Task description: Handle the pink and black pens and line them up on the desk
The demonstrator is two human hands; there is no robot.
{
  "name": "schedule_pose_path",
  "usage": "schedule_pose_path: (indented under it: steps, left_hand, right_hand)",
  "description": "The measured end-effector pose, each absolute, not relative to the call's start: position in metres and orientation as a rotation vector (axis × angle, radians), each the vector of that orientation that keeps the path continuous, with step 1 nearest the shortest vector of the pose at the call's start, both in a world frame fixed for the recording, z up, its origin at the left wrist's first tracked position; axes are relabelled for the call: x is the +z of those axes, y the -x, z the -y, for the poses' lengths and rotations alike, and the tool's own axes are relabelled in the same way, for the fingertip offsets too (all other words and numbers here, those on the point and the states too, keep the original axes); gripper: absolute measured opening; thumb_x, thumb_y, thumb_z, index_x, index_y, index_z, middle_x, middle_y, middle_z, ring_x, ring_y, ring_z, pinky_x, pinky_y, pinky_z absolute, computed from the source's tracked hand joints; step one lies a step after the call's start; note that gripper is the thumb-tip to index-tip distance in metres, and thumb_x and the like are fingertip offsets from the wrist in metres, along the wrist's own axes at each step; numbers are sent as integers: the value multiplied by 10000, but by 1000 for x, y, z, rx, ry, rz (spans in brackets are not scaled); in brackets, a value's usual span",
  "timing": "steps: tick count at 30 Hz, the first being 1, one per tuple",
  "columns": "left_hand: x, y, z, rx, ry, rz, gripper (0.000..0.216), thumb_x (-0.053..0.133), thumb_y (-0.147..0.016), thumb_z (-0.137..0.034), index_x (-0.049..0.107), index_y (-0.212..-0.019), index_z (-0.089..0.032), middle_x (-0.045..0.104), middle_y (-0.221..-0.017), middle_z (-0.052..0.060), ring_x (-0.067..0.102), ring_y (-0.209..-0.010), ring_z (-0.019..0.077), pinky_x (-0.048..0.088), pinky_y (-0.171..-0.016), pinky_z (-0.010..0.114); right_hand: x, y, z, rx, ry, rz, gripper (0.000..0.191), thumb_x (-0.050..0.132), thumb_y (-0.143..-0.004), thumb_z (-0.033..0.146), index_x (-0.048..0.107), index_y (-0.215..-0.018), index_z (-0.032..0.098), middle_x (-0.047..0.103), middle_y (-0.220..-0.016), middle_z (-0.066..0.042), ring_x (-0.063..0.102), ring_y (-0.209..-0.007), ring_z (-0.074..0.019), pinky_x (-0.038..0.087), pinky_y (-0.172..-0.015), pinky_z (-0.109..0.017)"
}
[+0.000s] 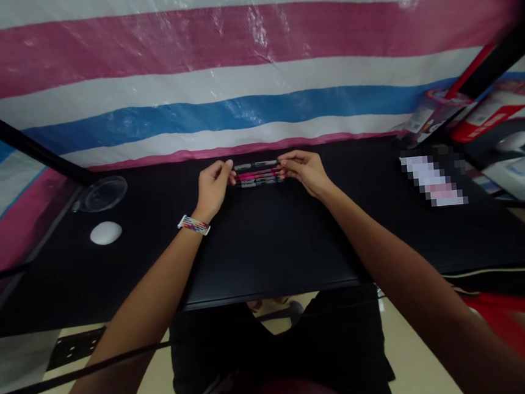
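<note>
Several pens lie side by side across the black table, toward its back edge. The rearmost is a grey and black pen, held level between both hands. In front of it lie a pink pen and another dark pen. My left hand has thumb and fingers closed on the left ends, with a woven striped band on its wrist. At the right ends my right hand pinches with thumb and forefinger. Fingertips partly hide the pen ends, so how many each hand grips is unclear.
On the black table a clear plastic lid and a white rounded object lie at left. A drink cup with a red straw stands back right, near a blurred-out item. A striped sheet hangs behind.
</note>
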State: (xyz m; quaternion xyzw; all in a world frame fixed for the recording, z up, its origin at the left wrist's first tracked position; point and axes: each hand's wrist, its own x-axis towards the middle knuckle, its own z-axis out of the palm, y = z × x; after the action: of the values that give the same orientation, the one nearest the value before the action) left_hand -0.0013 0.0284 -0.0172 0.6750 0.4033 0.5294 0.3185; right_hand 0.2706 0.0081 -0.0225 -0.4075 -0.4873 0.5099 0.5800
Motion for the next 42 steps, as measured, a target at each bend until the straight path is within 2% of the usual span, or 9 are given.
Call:
schedule_pose_path:
  steps: [2, 3, 7, 10, 17, 22, 25, 29, 42]
  left_hand:
    - [-17, 2, -29, 1384, -1793, -1136, 459, 629, -1100, -407, 667, -687, -211, 611, -583, -8, 592, -568, 114, 515, -627, 268]
    - [-18, 3, -30, 1392, -1779, -1151, 427, 651, -1088, -385, 678, -699, -210, 620, -593, -9, 597, -574, 115, 515, -622, 264]
    - [-23, 5, -37, 1443, -1676, -1120, 43, 763, -959, -178, 780, -954, -217, 778, -865, 23, 731, -777, 139, 585, -698, 251]
    - [-26, 7, -40, 1469, -1664, -1103, 142, 752, -950, -166, 822, -1055, -231, 824, -984, 46, 779, -901, 170, 622, -759, 279]
    - [-22, 7, -36, 1487, -1663, -1131, 109, 806, -916, -240, 839, -1020, -232, 858, -1047, 67, 797, -955, 200, 650, -847, 344]
    - [-21, 5, -35, 1465, -1657, -1146, 93, 782, -967, -306, 794, -927, -223, 828, -892, 60, 797, -890, 190, 634, -770, 313]
    - [-22, 5, -36, 1453, -1654, -1129, 39, 800, -935, -265, 793, -942, -228, 829, -926, 54, 784, -887, 185, 639, -786, 317]
    - [-23, 5, -37, 1460, -1650, -1103, 87, 817, -891, -210, 803, -974, -235, 836, -1025, 56, 780, -933, 190, 651, -840, 335]
    - [-22, 7, -36, 1462, -1658, -1105, 88, 837, -873, -229, 835, -960, -243, 856, -1044, 66, 788, -946, 207, 657, -905, 387]
  right_hand:
    - [-23, -271, -8, 1192, 953, 1143, 328, 956, -738, 424, 815, -945, 212, 787, -850, -52, 724, -738, -189, 678, -786, -406]
    - [-23, -271, -9, 1189, 956, 1144, 326, 952, -741, 422, 812, -950, 214, 785, -851, -51, 723, -742, -190, 678, -790, -408]
    - [-24, -274, -11, 1149, 997, 1127, 273, 907, -775, 383, 791, -964, 223, 772, -859, -50, 723, -760, -197, 671, -803, -423]
    - [-25, -277, -13, 1110, 1017, 1106, 224, 870, -773, 339, 781, -944, 225, 762, -845, -46, 710, -736, -190, 659, -785, -416]
    - [-26, -276, -13, 1082, 1088, 1080, 163, 817, -772, 292, 770, -919, 238, 754, -834, -43, 706, -736, -189, 654, -780, -406]
    - [-25, -276, -12, 1099, 1095, 1073, 150, 814, -774, 302, 757, -899, 241, 748, -826, -38, 696, -719, -181, 649, -763, -391]
    - [-25, -276, -12, 1105, 1089, 1083, 157, 825, -776, 303, 758, -904, 242, 746, -831, -37, 701, -730, -184, 649, -775, -396]
    - [-25, -276, -11, 1113, 1073, 1065, 143, 818, -762, 289, 765, -888, 244, 749, -819, -32, 700, -727, -180, 644, -761, -382]
    - [-23, -276, -11, 1084, 1076, 1053, 127, 799, -746, 277, 764, -862, 240, 743, -793, -34, 692, -712, -179, 638, -737, -384]
